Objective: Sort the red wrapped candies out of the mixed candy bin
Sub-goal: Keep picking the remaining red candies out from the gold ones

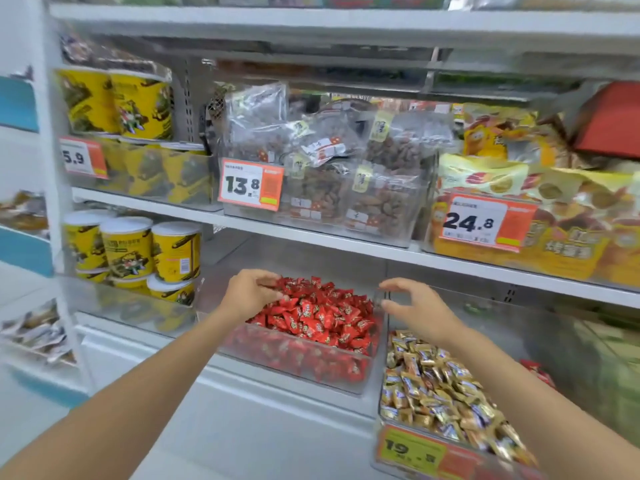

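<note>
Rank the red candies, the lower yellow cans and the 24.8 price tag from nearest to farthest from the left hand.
1. red candies, at the left hand fingers.
2. yellow cans, to its left.
3. 24.8 price tag, upper right.

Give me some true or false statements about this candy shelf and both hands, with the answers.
1. The left hand reaches the red candies. True.
2. The gold candies lie left of the red ones. False: they lie to the right.
3. The tag before the clear bags reads 24.8. False: it reads 13.8.
4. Yellow cans stand left of the red candies. True.
5. The right hand rests in the gold candies. False: it is up by the right side of the red candies.
</note>
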The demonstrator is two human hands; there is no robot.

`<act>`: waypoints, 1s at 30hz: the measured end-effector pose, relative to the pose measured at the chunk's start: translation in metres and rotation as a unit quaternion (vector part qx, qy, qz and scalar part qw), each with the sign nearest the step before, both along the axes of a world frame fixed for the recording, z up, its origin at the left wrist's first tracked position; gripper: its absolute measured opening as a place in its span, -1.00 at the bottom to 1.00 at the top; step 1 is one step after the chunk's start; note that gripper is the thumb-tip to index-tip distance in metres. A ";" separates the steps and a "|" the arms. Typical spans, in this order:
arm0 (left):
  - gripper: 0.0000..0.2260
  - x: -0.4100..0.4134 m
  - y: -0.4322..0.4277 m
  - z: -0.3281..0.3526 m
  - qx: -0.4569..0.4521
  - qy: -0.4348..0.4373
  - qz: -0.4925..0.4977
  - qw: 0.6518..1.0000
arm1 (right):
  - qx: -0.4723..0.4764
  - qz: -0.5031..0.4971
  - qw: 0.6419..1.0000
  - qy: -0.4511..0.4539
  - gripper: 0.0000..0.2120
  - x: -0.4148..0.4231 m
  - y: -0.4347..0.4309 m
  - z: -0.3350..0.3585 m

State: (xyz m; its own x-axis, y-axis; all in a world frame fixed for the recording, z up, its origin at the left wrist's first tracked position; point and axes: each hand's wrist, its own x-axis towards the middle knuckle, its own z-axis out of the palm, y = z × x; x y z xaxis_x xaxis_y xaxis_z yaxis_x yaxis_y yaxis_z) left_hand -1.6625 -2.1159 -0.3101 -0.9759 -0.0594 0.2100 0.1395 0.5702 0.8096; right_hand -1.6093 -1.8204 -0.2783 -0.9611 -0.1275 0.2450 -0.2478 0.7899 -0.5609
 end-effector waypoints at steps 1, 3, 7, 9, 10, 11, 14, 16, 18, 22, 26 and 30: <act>-0.66 0.003 0.003 0.001 -0.003 -0.004 -0.004 1.000 | 0.000 -0.007 1.000 -0.002 -0.67 0.006 0.006 0.002; -0.63 0.009 0.013 0.003 -0.024 -0.001 -0.004 1.000 | 0.018 -0.020 1.000 -0.013 -0.66 0.019 0.021 0.005; -0.67 0.034 0.065 0.018 -0.031 -0.007 -0.089 0.996 | 0.066 -0.057 0.995 -0.050 -0.61 0.058 0.070 0.011; -0.69 0.049 0.105 0.029 -0.037 0.010 -0.147 0.988 | 0.103 -0.089 0.989 -0.062 -0.62 0.083 0.104 0.018; -0.70 0.057 0.127 0.033 -0.039 0.022 -0.173 0.984 | 0.113 -0.105 0.986 -0.067 -0.63 0.096 0.122 0.021; -0.70 0.065 0.149 0.036 -0.040 0.036 -0.201 0.978 | 0.119 -0.121 0.983 -0.066 -0.65 0.109 0.140 0.023; -0.75 0.090 0.216 0.038 -0.059 0.043 -0.291 0.954 | 0.131 -0.173 0.975 -0.036 -0.68 0.147 0.192 0.020; -0.80 0.107 0.258 0.031 -0.080 -0.009 -0.381 0.921 | 0.109 -0.186 0.976 -0.026 -0.67 0.169 0.217 0.011; -0.78 0.119 0.293 0.019 -0.125 -0.062 -0.459 0.877 | 0.082 -0.183 0.979 -0.028 -0.66 0.185 0.232 0.001; -0.53 0.126 0.340 -0.015 -0.225 -0.094 -0.540 0.806 | 0.032 -0.166 0.985 -0.022 -0.67 0.191 0.238 -0.019; -0.46 0.115 0.366 -0.049 -0.320 -0.027 -0.514 0.795 | 0.002 -0.171 0.985 -0.011 -0.70 0.185 0.236 -0.036; -0.64 0.091 0.367 -0.055 -0.334 0.019 -0.457 0.824 | -0.009 -0.169 0.986 -0.009 -0.71 0.181 0.239 -0.042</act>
State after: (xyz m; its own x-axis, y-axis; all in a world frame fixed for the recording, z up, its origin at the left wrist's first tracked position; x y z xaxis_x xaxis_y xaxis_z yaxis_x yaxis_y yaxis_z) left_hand -1.5711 -1.7489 -0.3647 -0.5400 0.8387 -0.0712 0.7766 0.5290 0.3421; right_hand -1.4286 -1.5811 -0.3199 -0.9525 0.2039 0.2261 0.0376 0.8157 -0.5773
